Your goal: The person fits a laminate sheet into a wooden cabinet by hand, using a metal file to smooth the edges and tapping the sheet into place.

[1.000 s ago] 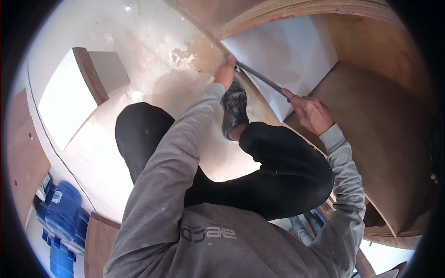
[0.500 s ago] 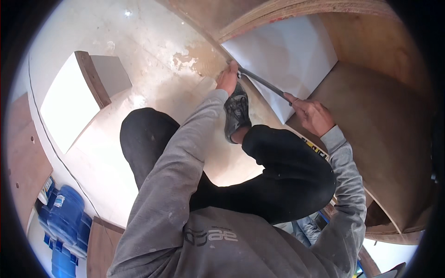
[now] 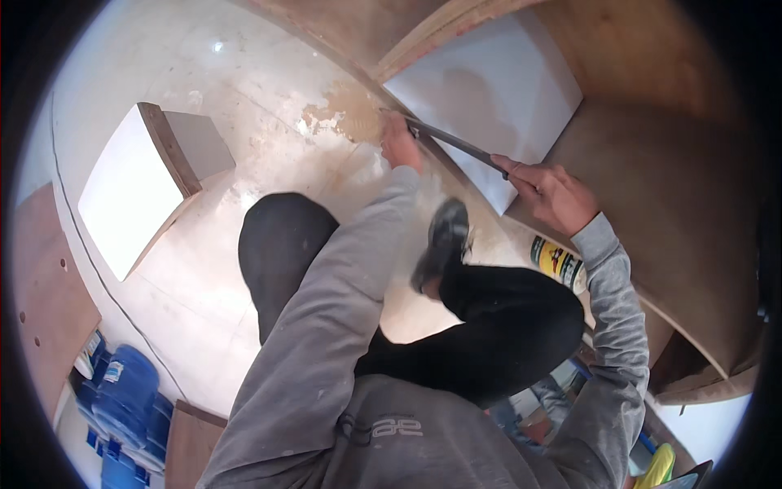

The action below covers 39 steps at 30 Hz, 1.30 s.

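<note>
Your left arm reaches straight forward in its grey sleeve, and your left hand (image 3: 401, 143) presses down, fingers curled. Your right arm bends at the elbow, and your right hand (image 3: 547, 194) is closed in a fist, knuckles up. Your legs are folded beneath you.

A cylindrical can (image 3: 559, 263) with a yellow label, marked in black, red and white, lay on the floor just beside the right forearm, against the wooden panel's lower edge. At the lower left, a cluster of blue water jugs (image 3: 122, 395) stood together, 1 of them bearing a small pale label (image 3: 113, 372). A yellow-green package (image 3: 658, 466) showed at the lower right edge, mostly cut off.
</note>
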Motion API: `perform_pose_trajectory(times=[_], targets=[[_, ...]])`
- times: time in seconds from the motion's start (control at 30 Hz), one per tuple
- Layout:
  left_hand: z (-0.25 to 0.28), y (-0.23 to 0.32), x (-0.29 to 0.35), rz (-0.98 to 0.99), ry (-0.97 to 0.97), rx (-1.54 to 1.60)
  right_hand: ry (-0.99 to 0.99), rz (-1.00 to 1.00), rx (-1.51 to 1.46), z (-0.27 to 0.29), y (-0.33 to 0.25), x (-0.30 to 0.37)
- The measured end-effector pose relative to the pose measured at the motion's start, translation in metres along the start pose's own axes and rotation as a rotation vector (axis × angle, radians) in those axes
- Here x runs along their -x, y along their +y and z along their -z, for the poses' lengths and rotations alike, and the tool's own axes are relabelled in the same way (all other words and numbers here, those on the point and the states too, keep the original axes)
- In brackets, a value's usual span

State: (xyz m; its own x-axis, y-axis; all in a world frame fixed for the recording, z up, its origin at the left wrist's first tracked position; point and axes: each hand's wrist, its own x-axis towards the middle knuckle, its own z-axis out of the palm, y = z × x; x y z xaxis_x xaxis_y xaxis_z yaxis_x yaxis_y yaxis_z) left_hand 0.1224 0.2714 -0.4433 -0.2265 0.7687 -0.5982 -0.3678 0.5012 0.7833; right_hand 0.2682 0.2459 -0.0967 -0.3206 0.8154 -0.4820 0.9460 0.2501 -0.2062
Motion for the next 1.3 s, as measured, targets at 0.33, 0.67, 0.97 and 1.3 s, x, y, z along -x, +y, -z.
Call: perform_pose_trajectory(times=[0.33, 0.67, 0.97, 1.3], targets=[[0.014, 0.033, -0.011, 0.011, -0.267, 0.025, 0.084, 0.154, -0.063, -0.015, 0.044, -0.033], [0.018, 0.015, -0.005, -0.130, -0.122, -0.354, 0.078, 0.149, -0.149, -0.003, 0.037, -0.024], [0.006, 0.043, 0.012, -0.185, -0.078, -0.339, 0.030, 0.099, -0.053, 0.005, 0.034, -0.019], [0.004, 0.040, 0.037, -0.206, -0.113, -0.305, -0.026, 0.020, -0.105, 0.002, 0.042, 0.001]])
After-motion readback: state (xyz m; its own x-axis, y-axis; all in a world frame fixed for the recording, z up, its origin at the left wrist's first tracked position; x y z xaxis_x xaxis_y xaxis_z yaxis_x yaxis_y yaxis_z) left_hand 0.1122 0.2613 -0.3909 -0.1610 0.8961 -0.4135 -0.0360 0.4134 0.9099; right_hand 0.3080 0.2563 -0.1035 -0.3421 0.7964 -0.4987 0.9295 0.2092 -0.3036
